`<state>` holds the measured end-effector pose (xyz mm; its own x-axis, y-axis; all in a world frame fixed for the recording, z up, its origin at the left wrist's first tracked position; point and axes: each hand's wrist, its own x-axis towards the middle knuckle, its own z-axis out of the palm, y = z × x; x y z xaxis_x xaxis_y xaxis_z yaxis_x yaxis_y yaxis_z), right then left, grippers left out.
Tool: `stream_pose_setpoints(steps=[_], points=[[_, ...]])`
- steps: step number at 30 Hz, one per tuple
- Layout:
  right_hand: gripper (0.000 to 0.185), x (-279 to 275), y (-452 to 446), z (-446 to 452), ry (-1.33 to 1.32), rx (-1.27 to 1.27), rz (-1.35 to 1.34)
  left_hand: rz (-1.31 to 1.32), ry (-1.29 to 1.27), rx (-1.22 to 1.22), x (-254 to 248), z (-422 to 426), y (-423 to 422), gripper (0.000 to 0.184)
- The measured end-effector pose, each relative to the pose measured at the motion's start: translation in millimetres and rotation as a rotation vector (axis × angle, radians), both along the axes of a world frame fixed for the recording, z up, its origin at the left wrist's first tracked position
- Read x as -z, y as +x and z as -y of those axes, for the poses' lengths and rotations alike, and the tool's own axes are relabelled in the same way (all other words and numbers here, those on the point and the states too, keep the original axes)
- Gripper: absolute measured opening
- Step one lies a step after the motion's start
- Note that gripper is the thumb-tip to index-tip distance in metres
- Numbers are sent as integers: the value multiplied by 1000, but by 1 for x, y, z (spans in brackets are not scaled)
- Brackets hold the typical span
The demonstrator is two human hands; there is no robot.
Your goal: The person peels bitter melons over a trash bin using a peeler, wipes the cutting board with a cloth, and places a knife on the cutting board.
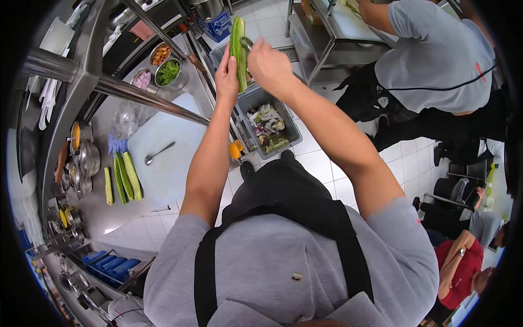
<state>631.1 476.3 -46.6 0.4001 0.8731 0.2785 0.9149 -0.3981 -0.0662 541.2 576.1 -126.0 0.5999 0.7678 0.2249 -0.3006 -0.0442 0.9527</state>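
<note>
My left hand (227, 79) grips a long green cucumber-like vegetable half (238, 46), held upright with its pale inner side partly showing. Close beside it, my right hand (268, 62) is closed around a metal utensil (248, 41), whose tip touches or nearly touches the vegetable. Both hands are above a grey bin (297, 131) with food scraps (267, 121) inside. On the counter to the left, several cut green pieces (129, 175) lie beside a white cutting board (169, 158), and a metal spoon (159, 153) rests on the board.
Metal bowls hold chopped green pieces (168, 73), orange cubes (161, 54) and pink slices (143, 80). A steel shelf rail (147, 98) crosses above the counter. A co-worker in grey (430, 60) stands at the right by another table (354, 27). More people are at the far right.
</note>
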Motion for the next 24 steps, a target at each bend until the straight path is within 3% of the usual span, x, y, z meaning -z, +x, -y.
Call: stream_pose_setpoints(steps=[2,4,6,8,9,12,14,15,17,19,20,24], points=[[57,2,1,-4,-23,60,104,-15,-31,7,-4,4,4,49],[57,26,-27,13,-149,-47,222,1,144,-104,20,-13,10,48],[55,41,-45,29,-131,-78,221,-91,77,-117,-3,1,-2,49],[54,21,-53,46,-362,-126,172,-97,-162,-28,-7,7,-7,49],[50,27,-40,36,-173,-71,114,-102,-165,-24,-3,7,-7,49],[50,8,-10,8,7,-7,99,92,-39,-20,15,-1,5,48],[44,28,-30,22,10,23,125,63,93,-96,18,-8,10,49],[43,43,-46,39,-51,-92,81,63,99,-93,13,-10,7,49],[41,47,-55,61,-109,-197,38,110,-249,37,-1,-7,-1,46],[27,28,-53,73,-228,-45,-390,182,-388,153,-1,-14,-9,45],[27,15,-44,70,-227,-51,-388,258,-527,254,-1,-17,-13,45],[21,-39,-6,33,-5,-33,-582,306,-712,444,-6,1,-22,47]])
